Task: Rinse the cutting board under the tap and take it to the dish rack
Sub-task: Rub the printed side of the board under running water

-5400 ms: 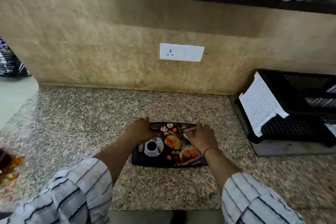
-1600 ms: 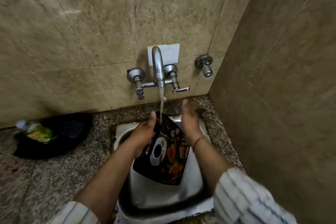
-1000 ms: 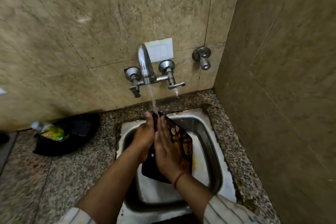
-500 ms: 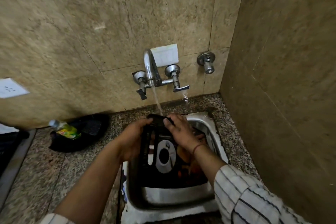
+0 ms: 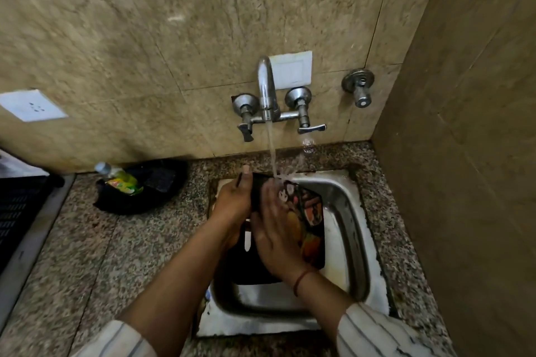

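- Fingers of the left hand curl around the board's left edge, gripping it.
- Right hand lies flat on the board's face, fingers spread, gripping nothing.
- Water from the tap strikes the board just beyond the fingertips.
- Board stands tilted in the sink, sunk into the surface.

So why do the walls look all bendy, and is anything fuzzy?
Head view: the wide-angle lens bows the beige tiled wall lines outward; the right hand rubbing the dark printed cutting board is slightly smeared, as is the splashing water; a glare spot shines on the curved chrome tap.
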